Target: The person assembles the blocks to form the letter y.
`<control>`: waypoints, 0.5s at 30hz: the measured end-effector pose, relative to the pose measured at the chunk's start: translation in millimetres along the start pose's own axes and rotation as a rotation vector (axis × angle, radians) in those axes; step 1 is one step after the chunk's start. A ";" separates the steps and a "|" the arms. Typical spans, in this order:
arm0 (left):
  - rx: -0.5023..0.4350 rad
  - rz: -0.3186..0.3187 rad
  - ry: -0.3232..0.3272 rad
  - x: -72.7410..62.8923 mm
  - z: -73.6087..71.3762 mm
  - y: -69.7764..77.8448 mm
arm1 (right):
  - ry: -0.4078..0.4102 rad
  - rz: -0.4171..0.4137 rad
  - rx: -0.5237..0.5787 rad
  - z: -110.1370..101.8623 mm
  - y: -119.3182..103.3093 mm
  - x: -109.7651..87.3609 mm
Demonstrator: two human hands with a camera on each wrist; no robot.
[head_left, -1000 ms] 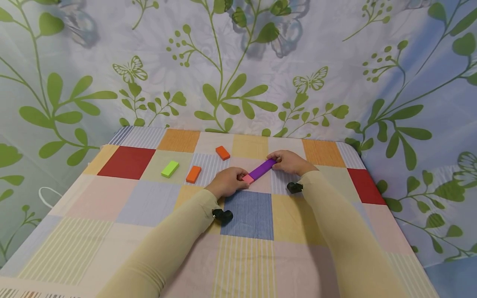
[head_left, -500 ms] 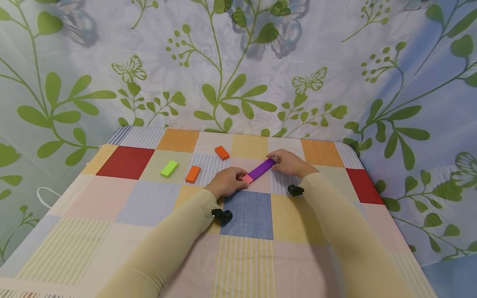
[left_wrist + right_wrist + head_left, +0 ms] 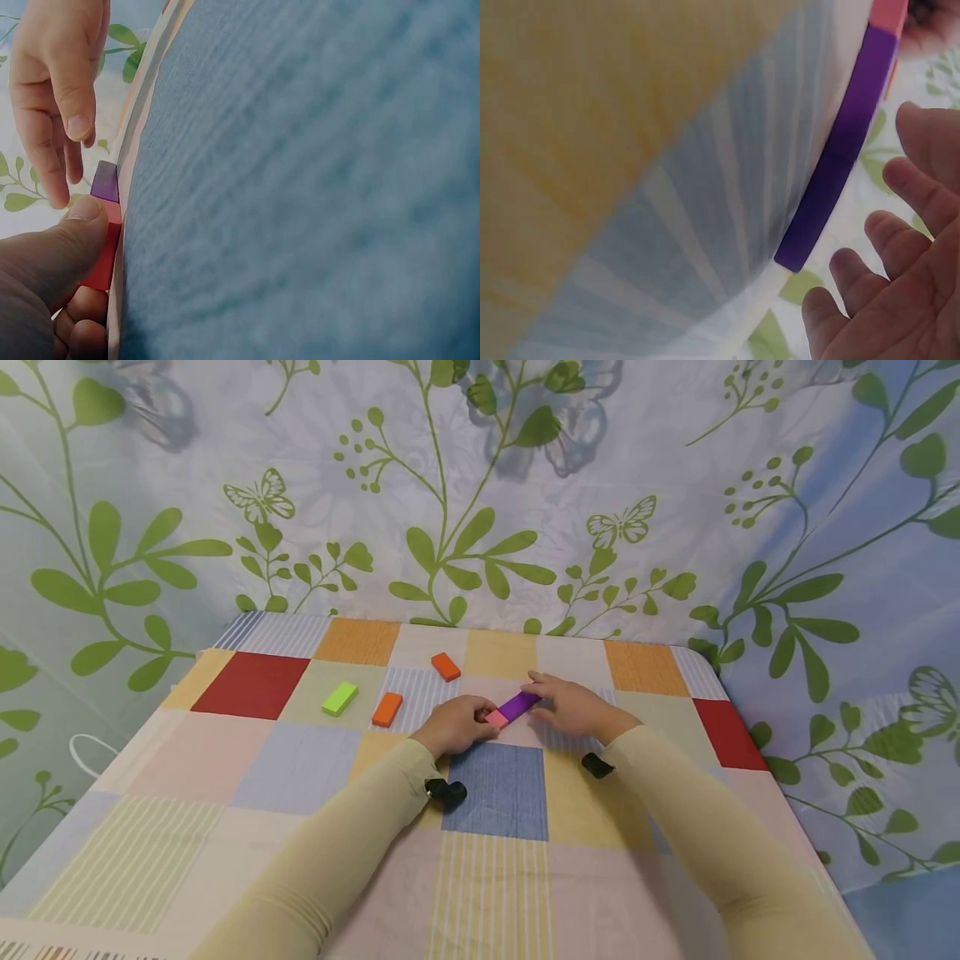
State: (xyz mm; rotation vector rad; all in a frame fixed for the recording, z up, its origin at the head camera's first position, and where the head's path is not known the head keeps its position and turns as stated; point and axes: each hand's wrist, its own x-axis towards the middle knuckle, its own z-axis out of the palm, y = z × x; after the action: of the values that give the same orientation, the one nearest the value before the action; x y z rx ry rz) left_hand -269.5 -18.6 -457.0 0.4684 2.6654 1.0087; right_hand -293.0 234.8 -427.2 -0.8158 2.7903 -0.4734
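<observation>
My left hand (image 3: 452,725) pinches a pink block (image 3: 496,719) between thumb and fingers, low over the cloth. In the left wrist view the thumb lies along this block's side (image 3: 99,274). Two purple blocks (image 3: 859,94) run on from the pink one in a line, end to end, with a thin seam between them in the right wrist view. My right hand (image 3: 573,706) hovers by the purple pieces, its fingers apart and relaxed. A gap shows between those fingers and the row in the right wrist view, so they grip nothing.
To the left lie two orange blocks (image 3: 387,710) and a lime green block (image 3: 341,699). A patchwork cloth (image 3: 292,768) covers the table, and a leaf-patterned curtain (image 3: 315,518) hangs behind it. A white cable loop (image 3: 88,758) sits at the left edge.
My right hand has let go of the far end of the purple row and shifted nearer, its fingers spreading. The left hand stays on the pink block.
</observation>
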 end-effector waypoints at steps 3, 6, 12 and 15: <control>0.010 0.005 0.001 1.2 0.5 -0.7 | -0.024 -0.017 -0.021 2.7 -5.2 -4.8; 0.015 0.006 0.003 1.6 0.8 -1.0 | -0.038 -0.044 -0.035 5.4 -8.8 -7.5; 0.028 0.020 0.014 2.1 2.3 -1.0 | -0.075 -0.068 -0.057 10.0 -14.2 -7.9; 0.036 0.026 0.015 2.1 2.2 -1.3 | -0.111 -0.069 -0.102 10.6 -17.6 -7.0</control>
State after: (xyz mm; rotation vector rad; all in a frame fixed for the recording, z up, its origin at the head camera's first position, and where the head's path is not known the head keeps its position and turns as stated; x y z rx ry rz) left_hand -271.0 -17.4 -459.7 0.5054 2.7015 0.9771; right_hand -275.8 221.9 -430.1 -0.9329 2.7094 -0.2896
